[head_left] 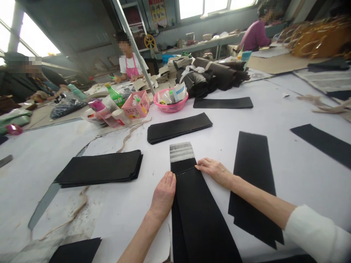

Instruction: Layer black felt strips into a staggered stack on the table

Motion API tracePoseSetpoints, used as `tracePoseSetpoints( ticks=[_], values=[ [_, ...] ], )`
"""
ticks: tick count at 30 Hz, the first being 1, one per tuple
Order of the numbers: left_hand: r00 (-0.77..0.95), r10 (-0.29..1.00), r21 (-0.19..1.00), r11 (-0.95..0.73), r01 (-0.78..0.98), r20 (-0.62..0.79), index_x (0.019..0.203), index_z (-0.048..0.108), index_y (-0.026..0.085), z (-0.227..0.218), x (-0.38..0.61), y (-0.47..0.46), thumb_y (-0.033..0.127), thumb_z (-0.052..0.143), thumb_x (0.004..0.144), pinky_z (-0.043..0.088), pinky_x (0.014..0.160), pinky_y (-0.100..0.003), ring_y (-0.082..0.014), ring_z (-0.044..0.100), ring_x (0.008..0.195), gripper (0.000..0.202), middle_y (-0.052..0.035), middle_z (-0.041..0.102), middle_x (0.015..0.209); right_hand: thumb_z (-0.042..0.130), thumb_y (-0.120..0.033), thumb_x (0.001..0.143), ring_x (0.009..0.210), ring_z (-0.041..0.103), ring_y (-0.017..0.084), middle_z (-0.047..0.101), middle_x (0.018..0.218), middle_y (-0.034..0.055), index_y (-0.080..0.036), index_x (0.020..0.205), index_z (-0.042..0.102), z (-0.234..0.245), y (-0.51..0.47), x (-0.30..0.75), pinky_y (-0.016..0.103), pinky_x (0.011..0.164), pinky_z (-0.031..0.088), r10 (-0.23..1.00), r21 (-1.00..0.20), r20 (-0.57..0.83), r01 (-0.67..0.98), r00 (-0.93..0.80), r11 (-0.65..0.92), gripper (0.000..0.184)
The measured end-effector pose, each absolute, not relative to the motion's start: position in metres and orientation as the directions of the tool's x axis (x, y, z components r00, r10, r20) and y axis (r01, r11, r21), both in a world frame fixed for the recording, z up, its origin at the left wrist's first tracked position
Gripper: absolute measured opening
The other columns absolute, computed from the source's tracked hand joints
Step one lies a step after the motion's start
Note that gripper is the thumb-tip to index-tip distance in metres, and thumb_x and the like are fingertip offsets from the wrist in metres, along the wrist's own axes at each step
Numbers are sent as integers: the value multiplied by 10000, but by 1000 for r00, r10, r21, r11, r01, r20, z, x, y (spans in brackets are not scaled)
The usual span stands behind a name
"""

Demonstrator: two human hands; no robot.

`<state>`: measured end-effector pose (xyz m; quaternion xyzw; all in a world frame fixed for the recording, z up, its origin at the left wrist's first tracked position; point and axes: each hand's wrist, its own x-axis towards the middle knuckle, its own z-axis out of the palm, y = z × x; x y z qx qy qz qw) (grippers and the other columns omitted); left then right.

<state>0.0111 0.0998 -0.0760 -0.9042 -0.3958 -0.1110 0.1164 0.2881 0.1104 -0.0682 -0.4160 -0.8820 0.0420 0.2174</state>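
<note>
A long black strip (pixel 199 212) lies on the white table (pixel 287 160) straight in front of me, its far end showing several grey bands (pixel 181 152). My left hand (pixel 163 195) rests flat on the strip's left edge, fingers together and stretched out. My right hand (pixel 215 170) lies on the strip's right edge near the grey bands, fingers extended and pressing down. Neither hand holds anything.
Stacks of black strips lie at the left (pixel 101 168), beyond (pixel 179 126), far beyond (pixel 223 103) and to the right (pixel 252 171). A pink bowl (pixel 171 104), a pink box (pixel 137 106) and a green bottle (pixel 115 95) stand further back. Other people work at the far benches.
</note>
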Motion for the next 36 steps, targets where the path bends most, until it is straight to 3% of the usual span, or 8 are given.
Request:
tracePoseSetpoints(
  ticks=[11,14,21,25,30,36],
  values=[
    [614,680,-100,-634,767,401,1171,529,100,-87,11,97,-78,382,789,542,951,-424,-252,605,1139,446,-164,618,1187,490,-105,927,973,594,177,607,1071,46,-238,1079,620,-62,100,293,323,807,549,784,-194,384,787,-488,585,241],
    [602,682,-89,-628,773,416,1160,538,99,-87,11,97,-84,393,784,543,948,-418,-253,606,1133,443,-163,619,1179,457,-69,918,1031,582,198,604,1110,67,-236,1170,592,-55,99,282,358,836,543,798,-200,426,816,-426,542,331],
    [519,800,-58,-528,847,300,1027,603,123,-59,23,97,-36,453,837,542,897,-386,-222,607,1044,290,-110,613,1087,525,-52,880,1096,562,220,601,1187,83,-230,1244,577,-65,98,237,375,906,518,793,-148,401,821,-459,551,408],
    [533,778,-100,-533,840,332,1153,568,93,-60,51,95,-8,499,840,504,929,-414,-255,551,1107,337,-128,588,1131,533,-62,871,1161,531,264,572,1260,134,-165,1283,542,-74,97,232,431,966,483,775,-43,398,834,-491,550,424],
    [566,780,-102,-561,821,266,1119,577,69,-65,71,95,33,494,864,517,831,-402,-244,567,959,270,-109,595,992,501,-42,863,1244,482,307,546,1316,180,-108,1288,536,-77,94,228,487,1000,441,782,38,369,848,-503,528,432],
    [588,787,-115,-577,809,187,1184,560,73,-57,57,98,43,516,863,501,868,-404,-256,555,1035,326,-135,597,1075,506,-53,871,1229,499,319,531,1349,184,-98,1288,557,-79,91,231,486,997,425,816,82,345,881,-464,466,423]
  ],
)
